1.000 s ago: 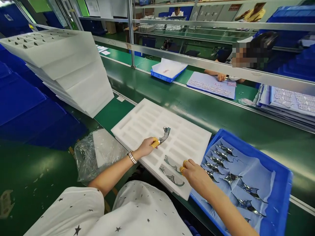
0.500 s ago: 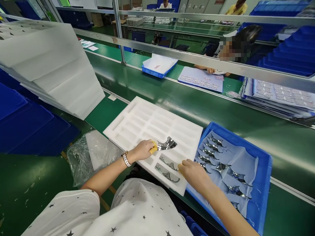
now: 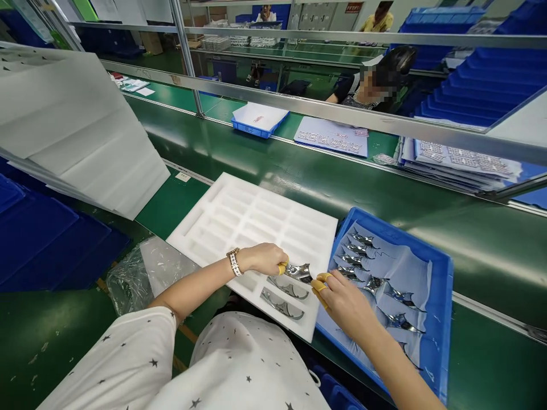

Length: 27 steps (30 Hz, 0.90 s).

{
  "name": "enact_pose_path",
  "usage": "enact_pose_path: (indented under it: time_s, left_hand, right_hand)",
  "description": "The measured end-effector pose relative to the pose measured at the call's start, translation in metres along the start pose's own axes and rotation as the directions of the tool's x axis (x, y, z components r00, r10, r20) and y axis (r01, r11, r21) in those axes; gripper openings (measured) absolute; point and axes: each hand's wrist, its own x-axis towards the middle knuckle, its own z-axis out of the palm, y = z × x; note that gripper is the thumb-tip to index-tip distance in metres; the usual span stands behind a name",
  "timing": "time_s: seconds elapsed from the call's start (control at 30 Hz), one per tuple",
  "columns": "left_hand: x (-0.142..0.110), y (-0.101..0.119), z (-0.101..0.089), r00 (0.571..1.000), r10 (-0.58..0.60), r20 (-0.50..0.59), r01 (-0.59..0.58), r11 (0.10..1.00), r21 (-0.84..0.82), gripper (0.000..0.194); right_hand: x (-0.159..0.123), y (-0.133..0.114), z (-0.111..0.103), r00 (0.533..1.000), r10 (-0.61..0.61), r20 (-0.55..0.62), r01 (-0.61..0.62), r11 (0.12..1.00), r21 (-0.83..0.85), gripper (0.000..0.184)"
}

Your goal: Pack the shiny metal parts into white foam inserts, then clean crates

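1. The left hand (image 3: 265, 259) comes in from 8 o'clock, back up, wrist nearly flat, fingers pointing to 3 o'clock. Its fingers are closed in a pinch on one end of a shiny part (image 3: 299, 273).
2. The right hand (image 3: 345, 299) comes in from between 4 and 5 o'clock, back up, pointing to between 10 and 11. Its fingers are bent and close together at the other end of the part. I cannot tell if they pinch it too.
3. Yellow caps (image 3: 320, 285) cover some fingertips on both hands. A watch (image 3: 234, 262) is on the left wrist.
4. The part is between the hands, over the low right side of the white tray (image 3: 327, 229). Its long way runs from 10 o'clock at the left hand to 4 o'clock at the right hand.
5. Two curvy parts (image 3: 282, 305) lie in tray slots at 6 to 7 o'clock from the held part. They run the same way, 10 to 4.
6. The blue bin (image 3: 447, 319) is at 3 to 4 o'clock, just beside the tray. Shiny bits (image 3: 362, 239) lie on its pale sheet (image 3: 421, 273).
7. A clear bag (image 3: 126, 285) is at 9 o'clock. The white stack (image 3: 94, 136) is at 10.
8. Far off, a small blue tray (image 3: 252, 131) is near 11 o'clock, and a person (image 3: 371, 91) is at 1.
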Motion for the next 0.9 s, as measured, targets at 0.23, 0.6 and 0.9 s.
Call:
enact_pose_path:
  time_s: [0.23, 0.6, 0.9]
  left_hand:
    - [0.001, -0.010, -0.002, 0.987, -0.061, 0.150, 0.090, 0.977, -0.194, 0.021]
    - [0.013, -0.055, 0.030, 0.869, -0.219, -0.444, 0.027, 0.916, -0.399, 0.025]
    - [0.015, -0.062, 0.058, 0.781, -0.047, -0.622, -0.045, 0.990, -0.132, 0.028]
  right_hand:
    - [-0.004, -0.004, 0.008, 0.998, 0.010, -0.069, -0.007, 0.999, 0.048, 0.030]
    - [0.011, 0.034, 0.021, 0.983, 0.132, 0.124, -0.179, 0.817, 0.548, 0.029]
    - [0.027, 0.021, 0.035, 0.981, 0.095, 0.167, -0.148, 0.928, 0.341, 0.030]
